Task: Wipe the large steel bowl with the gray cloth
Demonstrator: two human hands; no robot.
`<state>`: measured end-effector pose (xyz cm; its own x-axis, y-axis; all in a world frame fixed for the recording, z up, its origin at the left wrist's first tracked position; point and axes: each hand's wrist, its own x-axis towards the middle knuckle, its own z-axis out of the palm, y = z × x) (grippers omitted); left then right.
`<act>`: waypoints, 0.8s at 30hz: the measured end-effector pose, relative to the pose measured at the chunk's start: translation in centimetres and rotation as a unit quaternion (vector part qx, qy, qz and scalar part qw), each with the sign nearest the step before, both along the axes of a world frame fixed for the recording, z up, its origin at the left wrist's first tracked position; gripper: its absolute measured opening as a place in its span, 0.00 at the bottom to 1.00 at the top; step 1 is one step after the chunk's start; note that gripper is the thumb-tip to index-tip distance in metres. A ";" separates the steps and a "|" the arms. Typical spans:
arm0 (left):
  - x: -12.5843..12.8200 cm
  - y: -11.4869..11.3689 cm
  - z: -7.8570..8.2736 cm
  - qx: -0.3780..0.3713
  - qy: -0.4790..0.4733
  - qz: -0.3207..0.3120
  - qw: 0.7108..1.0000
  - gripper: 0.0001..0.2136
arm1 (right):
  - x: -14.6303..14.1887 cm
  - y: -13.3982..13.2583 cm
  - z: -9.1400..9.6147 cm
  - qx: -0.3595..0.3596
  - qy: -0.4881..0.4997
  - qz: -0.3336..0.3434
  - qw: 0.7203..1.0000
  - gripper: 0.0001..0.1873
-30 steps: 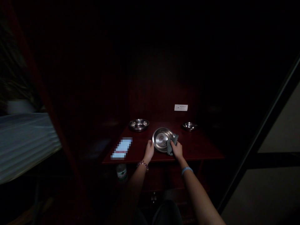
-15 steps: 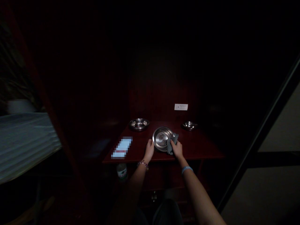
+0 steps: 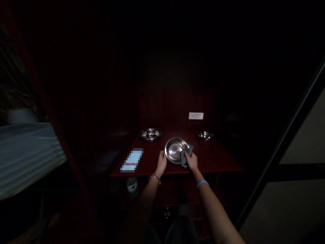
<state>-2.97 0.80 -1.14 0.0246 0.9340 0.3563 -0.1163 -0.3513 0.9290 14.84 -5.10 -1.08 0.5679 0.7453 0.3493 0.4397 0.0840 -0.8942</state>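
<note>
A round steel bowl point(image 3: 174, 149) is tilted toward me on the dark red table point(image 3: 218, 159). My left hand point(image 3: 161, 163) holds its left rim, with the fingers curled round the edge. On the bowl's right rim, my right hand point(image 3: 191, 161) pinches a grey cloth point(image 3: 185, 158) against the metal. Both wrists wear bands.
Two more steel bowls stand further back, one at the left point(image 3: 150, 134) and a smaller one at the right point(image 3: 205, 136). A flat light-coloured item point(image 3: 131, 160) lies at the table's left front. A white socket plate point(image 3: 196, 116) is on the back wall. A bottle point(image 3: 132, 186) stands below the table.
Almost nothing has moved; the bowl and both hands have shifted very slightly, the cloth staying on the right rim.
</note>
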 end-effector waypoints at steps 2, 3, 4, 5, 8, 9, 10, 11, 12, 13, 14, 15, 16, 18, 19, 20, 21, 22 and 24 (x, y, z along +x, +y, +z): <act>0.0 0.1 0.0 -0.003 0.002 0.005 1.000 0.07 | 0.0 0.0 0.0 -0.003 -0.002 -0.004 1.000 0.24; 0.0 0.2 -0.1 -0.005 0.001 0.005 1.000 0.07 | 0.0 0.0 0.1 -0.003 -0.001 -0.005 1.000 0.24; 0.0 0.2 -0.2 -0.006 -0.001 0.004 1.000 0.06 | 0.0 0.0 0.0 -0.002 -0.001 -0.004 1.000 0.24; 0.0 0.3 -0.2 -0.007 -0.003 0.003 1.000 0.06 | 0.0 0.1 0.0 -0.001 0.000 -0.003 1.000 0.24; 0.0 0.4 -0.5 -0.010 -0.003 -0.001 1.000 0.05 | 0.1 0.2 -0.2 0.000 0.002 -0.001 1.000 0.25; 0.1 0.5 -0.6 -0.011 -0.004 -0.003 1.000 0.05 | 0.2 0.3 -0.3 0.000 0.004 0.000 1.000 0.25; 0.1 0.5 -0.6 -0.012 -0.004 -0.005 1.000 0.05 | 0.2 0.4 -0.4 0.001 0.006 0.002 1.000 0.25; 0.1 0.5 -0.7 -0.014 -0.004 -0.008 1.000 0.05 | 0.2 0.4 -0.4 0.002 0.008 0.003 1.000 0.25; 0.1 0.5 -0.7 -0.015 -0.004 -0.010 1.000 0.05 | 0.3 0.4 -0.5 0.003 0.008 0.004 1.000 0.25; 0.1 0.5 -0.7 -0.015 -0.004 -0.011 1.000 0.05 | 0.3 0.5 -0.5 0.004 0.007 0.003 1.000 0.25; 0.1 0.5 -0.8 -0.015 -0.004 -0.010 1.000 0.05 | 0.3 0.5 -0.5 0.004 0.005 0.002 1.000 0.25; 0.1 0.5 -0.8 -0.014 -0.004 -0.009 1.000 0.06 | 0.3 0.5 -0.5 0.004 0.004 0.000 1.000 0.25; 0.1 0.6 -0.8 -0.013 -0.006 -0.008 1.000 0.06 | 0.3 0.5 -0.5 0.004 0.003 -0.001 1.000 0.25; 0.1 0.6 -0.8 -0.014 -0.007 -0.009 1.000 0.06 | 0.3 0.4 -0.5 0.006 0.004 -0.001 1.000 0.24; 0.1 0.6 -0.8 -0.014 -0.007 -0.009 1.000 0.06 | 0.3 0.4 -0.5 0.007 0.004 -0.001 1.000 0.24; 0.1 0.6 -0.8 -0.015 -0.007 -0.010 1.000 0.06 | 0.3 0.4 -0.4 0.008 0.005 0.000 1.000 0.24; 0.1 0.6 -0.8 -0.015 -0.007 -0.011 1.000 0.06 | 0.2 0.4 -0.4 0.007 0.007 0.000 1.000 0.24; 0.1 0.6 -0.8 -0.014 -0.007 -0.011 1.000 0.07 | 0.2 0.3 -0.4 0.007 0.008 0.000 1.000 0.25; 0.1 0.6 -0.9 -0.012 -0.007 -0.014 1.000 0.07 | 0.2 0.3 -0.4 0.005 0.009 0.000 1.000 0.25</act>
